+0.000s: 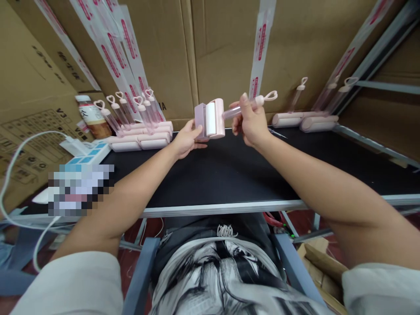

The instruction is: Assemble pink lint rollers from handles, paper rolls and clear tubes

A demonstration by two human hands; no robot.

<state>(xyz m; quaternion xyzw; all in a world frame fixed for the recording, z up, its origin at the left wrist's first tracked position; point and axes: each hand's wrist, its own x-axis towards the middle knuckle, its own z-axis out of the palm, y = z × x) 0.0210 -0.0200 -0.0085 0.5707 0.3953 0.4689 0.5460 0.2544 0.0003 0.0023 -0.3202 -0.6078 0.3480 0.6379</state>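
Observation:
Above the black tabletop I hold a pink lint roller (211,118) with a white roll and a clear handle ending in a heart-shaped loop. My right hand (252,120) is closed around the handle, thumb up, with the loop sticking out to the right. My left hand (188,141) grips a mauve curved piece (200,120), like a cover, at the left side of the roller head. The piece is up against the head; whether it is attached, I cannot tell. Fingers of my left hand reach underneath it.
Several pink lint rollers (154,139) stand handle-up at the left, more rollers (318,123) at the right. Behind the black table (210,179) are cardboard boxes (226,52). A drink bottle (93,116), a power strip (90,155) with white cable and a pixelated object lie left.

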